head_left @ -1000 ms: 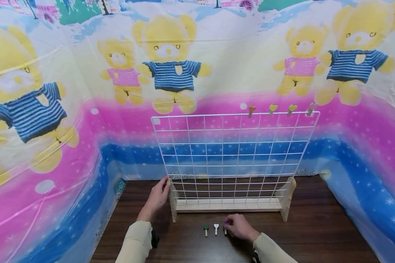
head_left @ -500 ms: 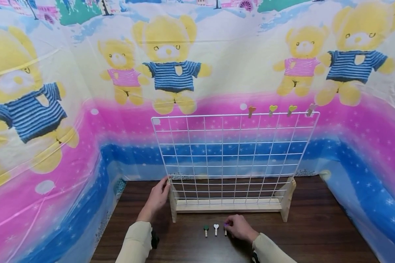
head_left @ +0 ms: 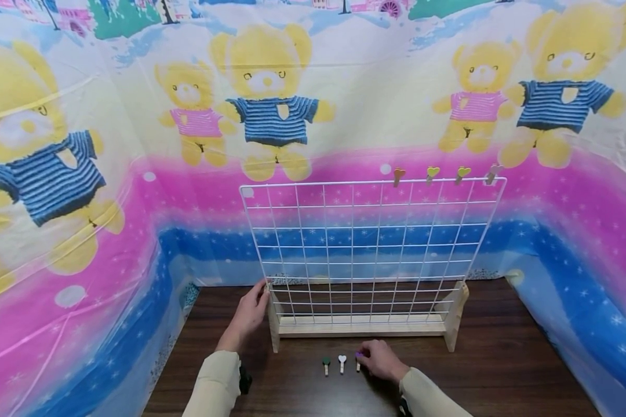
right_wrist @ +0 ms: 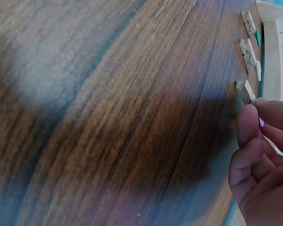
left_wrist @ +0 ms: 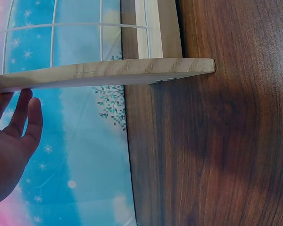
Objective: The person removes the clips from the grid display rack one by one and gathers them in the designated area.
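Observation:
Thumb and fingers of my right hand [head_left: 379, 360] pinch a mini clothespin [head_left: 358, 366] with a purple heart, low over the table. Its heart is mostly hidden by the fingers; its wooden end [right_wrist: 245, 92] shows in the right wrist view. In a row to its left lie a white-heart clothespin [head_left: 342, 364] and a green-heart clothespin [head_left: 326, 366]. My left hand [head_left: 250, 308] touches the left wooden foot [left_wrist: 113, 73] of a white wire grid rack [head_left: 352, 246]. The left wrist view shows those fingers mostly straight, tips against the foot's side.
Several heart clothespins stand along the rack's top wire, among them an orange one [head_left: 399, 176] and a yellow one [head_left: 433, 173]. A wooden crossbar [head_left: 362, 329] joins the feet just behind the row. Bear-printed cloth [head_left: 375, 104] encloses the dark wooden table [head_left: 511, 347].
The purple-heart clothespin has shifted very slightly up and right in the right hand's pinch. The left hand and the rack have not moved.

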### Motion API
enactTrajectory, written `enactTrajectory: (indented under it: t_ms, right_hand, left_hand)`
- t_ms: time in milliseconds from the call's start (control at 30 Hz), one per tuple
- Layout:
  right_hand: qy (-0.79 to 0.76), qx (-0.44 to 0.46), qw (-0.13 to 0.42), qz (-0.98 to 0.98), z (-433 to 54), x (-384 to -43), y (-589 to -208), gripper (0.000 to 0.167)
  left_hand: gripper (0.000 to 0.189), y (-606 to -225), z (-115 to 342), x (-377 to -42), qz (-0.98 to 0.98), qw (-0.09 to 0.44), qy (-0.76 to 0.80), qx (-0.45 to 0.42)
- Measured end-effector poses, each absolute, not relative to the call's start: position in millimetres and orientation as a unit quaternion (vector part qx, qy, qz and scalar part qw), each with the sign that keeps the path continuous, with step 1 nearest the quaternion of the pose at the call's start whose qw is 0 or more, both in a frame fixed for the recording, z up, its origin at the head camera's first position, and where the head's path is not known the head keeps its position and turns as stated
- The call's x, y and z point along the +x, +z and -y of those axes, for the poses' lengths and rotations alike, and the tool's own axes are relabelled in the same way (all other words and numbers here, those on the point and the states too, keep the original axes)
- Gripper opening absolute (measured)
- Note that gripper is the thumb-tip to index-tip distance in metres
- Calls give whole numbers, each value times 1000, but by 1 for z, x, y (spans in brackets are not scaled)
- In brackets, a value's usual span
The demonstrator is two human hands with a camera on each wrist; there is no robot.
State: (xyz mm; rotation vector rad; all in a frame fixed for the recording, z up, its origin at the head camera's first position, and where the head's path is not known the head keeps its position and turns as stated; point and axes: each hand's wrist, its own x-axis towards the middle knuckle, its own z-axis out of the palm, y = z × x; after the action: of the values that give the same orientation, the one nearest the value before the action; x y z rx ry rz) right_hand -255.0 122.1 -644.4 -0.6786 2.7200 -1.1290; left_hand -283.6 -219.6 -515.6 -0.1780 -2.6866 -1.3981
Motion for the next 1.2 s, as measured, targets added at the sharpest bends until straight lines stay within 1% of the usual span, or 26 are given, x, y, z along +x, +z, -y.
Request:
enactTrajectory:
  t_ms: [167,333,467,833,933,1033,1200]
  right_hand:
    - [-338,-224,55,-913,-122,-258,-643,7]
    - [-298,-236,24,-925,-122,-258,-642,6]
    - [-286,-239,15,-928,-122,-257,-642,5]
    - [-277,-209,53,-936,-123,-259,-642,11]
    - [-283,-214,41,-934,-127,-258,-639,12]
    - [-281,-229,16,-932,-132,-258,-634,12]
    - [-267,-244,-11,-932,-140,-262,-614,10]
  left_hand:
    - [40,-516,220,-284,885,53,-459,-58]
    - [41,-516,220,-284,885,54,-458,-60]
    - [40,-516,220,-284,886,56,-457,-61]
    - [40,-518,220,-283,885,54,-458,-62]
    - [40,-518,220,-283,884,53,-460,-60]
    - [41,-518,220,-283,884,53,-460,-63]
    - [40,-517,220,-284,885,54,-459,-63]
